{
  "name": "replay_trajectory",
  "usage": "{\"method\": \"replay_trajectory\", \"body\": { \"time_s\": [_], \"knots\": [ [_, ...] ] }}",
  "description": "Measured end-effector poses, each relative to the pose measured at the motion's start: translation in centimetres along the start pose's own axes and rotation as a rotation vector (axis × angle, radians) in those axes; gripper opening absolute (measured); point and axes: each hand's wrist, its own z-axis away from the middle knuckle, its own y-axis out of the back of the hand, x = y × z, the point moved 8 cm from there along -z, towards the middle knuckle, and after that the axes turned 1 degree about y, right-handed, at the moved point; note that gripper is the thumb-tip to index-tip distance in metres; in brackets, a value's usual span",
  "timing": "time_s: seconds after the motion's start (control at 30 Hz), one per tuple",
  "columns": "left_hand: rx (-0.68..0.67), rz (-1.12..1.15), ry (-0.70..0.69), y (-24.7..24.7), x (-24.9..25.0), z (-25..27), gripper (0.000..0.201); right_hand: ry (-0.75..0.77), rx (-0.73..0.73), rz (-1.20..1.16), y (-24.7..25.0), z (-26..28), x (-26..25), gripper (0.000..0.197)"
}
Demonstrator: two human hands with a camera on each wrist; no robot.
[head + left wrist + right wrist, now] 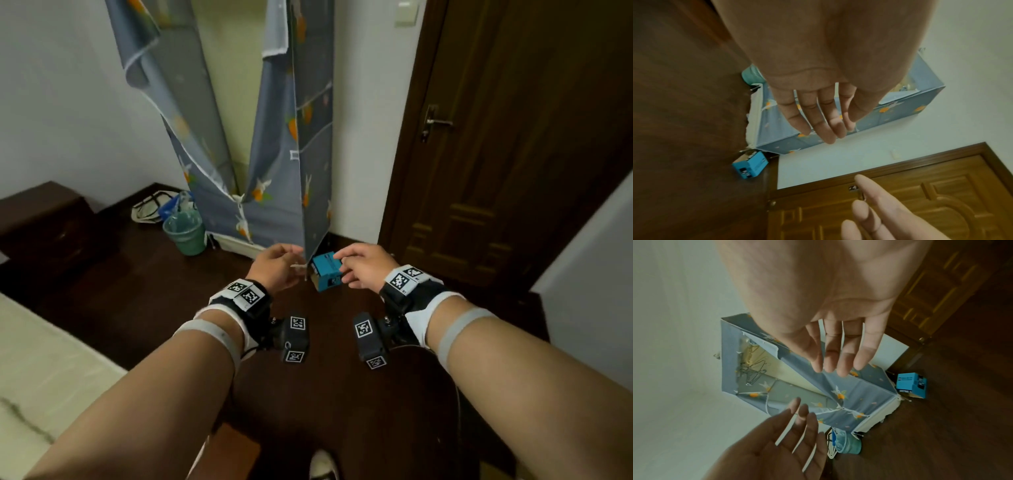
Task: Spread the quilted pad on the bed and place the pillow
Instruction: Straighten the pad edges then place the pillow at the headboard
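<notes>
Both the left hand (278, 265) and right hand (363, 265) reach, fingers loose and empty, toward the grey carrot-print fabric wardrobe (274, 164); the pale bare mattress (41, 370) looks uncovered, with pad and pillow unseen, so nothing seems done yet

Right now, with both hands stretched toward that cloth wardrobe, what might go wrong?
1. The blue box sits on the floor just below the hands; stepping closer could kick it.
2. The wardrobe's cloth flaps are only tied partway, so reaching in may snag the open left hand or right hand.
3. The green bucket stands beside the wardrobe and could be knocked over.
</notes>
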Motion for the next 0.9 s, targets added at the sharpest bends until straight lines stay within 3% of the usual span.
{"method": "replay_trajectory", "body": {
  "time_s": [0.23,0.4,0.67,0.9],
  "knots": [
    [0.037,0.110,-0.105,0.5,8.2,-16.7,0.022,0.077,-0.063,0.075,-0.1,-18.6,-7.7,0.023],
    [0.161,0.133,-0.139,6.1,14.3,-25.9,0.021,0.141,-0.154,0.066,-3.1,-31.3,-14.1,0.024],
    [0.460,0.140,-0.117,21.2,17.3,-37.0,0.025,0.221,-0.434,-0.019,-17.3,-47.7,-22.0,0.022],
    [0.793,0.146,-0.148,37.0,20.2,-42.3,0.023,0.403,-0.700,0.026,-32.9,-59.0,-31.8,0.023]
  ]
}}
